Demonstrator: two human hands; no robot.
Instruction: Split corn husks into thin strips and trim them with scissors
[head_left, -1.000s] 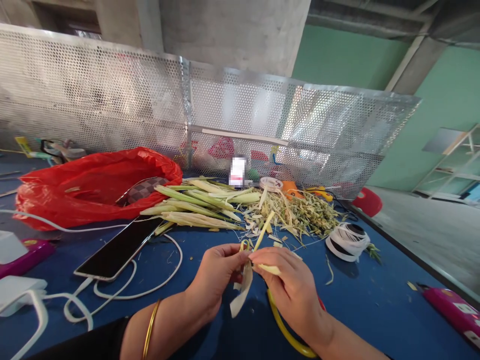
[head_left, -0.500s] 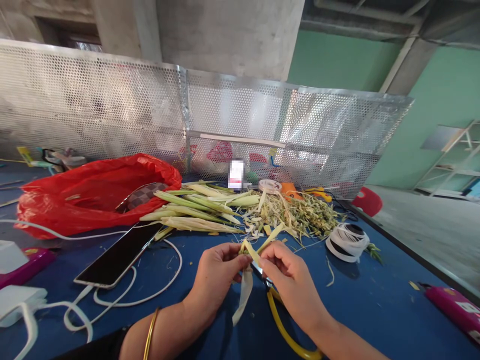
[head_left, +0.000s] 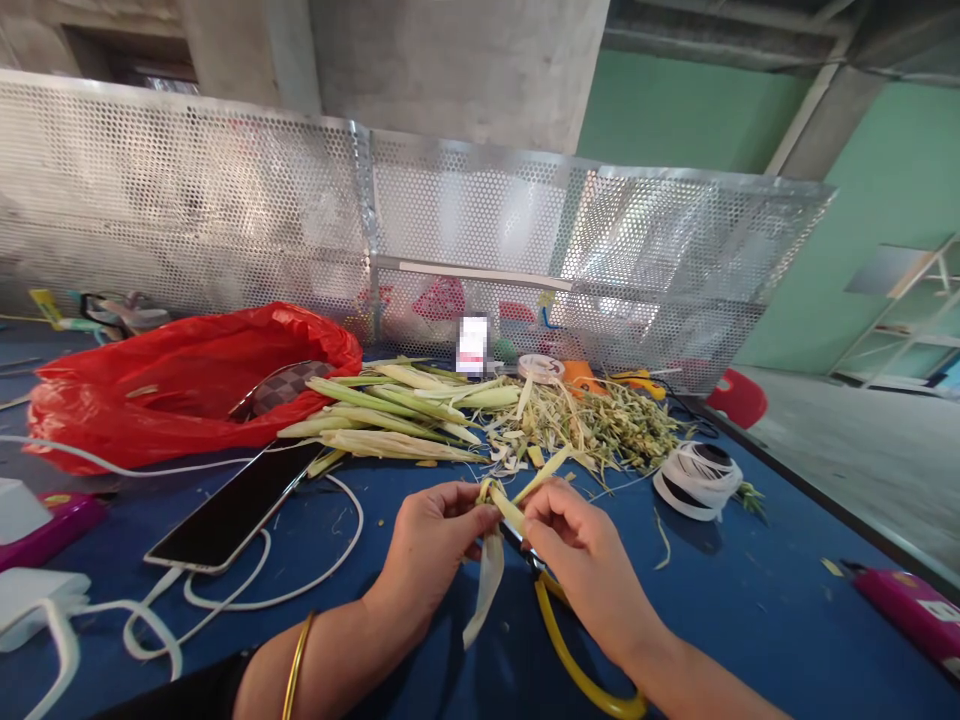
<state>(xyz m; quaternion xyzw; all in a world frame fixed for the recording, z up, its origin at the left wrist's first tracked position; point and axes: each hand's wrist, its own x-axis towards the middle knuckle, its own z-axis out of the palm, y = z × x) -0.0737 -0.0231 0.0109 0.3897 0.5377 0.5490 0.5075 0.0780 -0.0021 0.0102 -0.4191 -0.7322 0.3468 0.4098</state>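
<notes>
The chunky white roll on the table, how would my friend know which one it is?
Start at the blue table and find the right hand. Beyond it, toward the table's right edge, the white roll sits beside the heap of dry plant scraps. Unlike the flatter, pale tape roll farther back, it has white strip wound around it and black showing through.

red bag (head_left: 82,415): gaping | phone (head_left: 232,512): screen dark, white cable (head_left: 168,577) attached | perforated panel (head_left: 465,215): behind

Pale-yellow leaf strip (head_left: 509,510) between left hand (head_left: 431,545) and right hand (head_left: 581,545); long pale-green husk pile (head_left: 397,408) behind. Red plastic bag (head_left: 90,415) left of pile, round white ribbon roll (head_left: 684,488) right, silver perforated-metal screen (head_left: 465,220) behind.
</notes>
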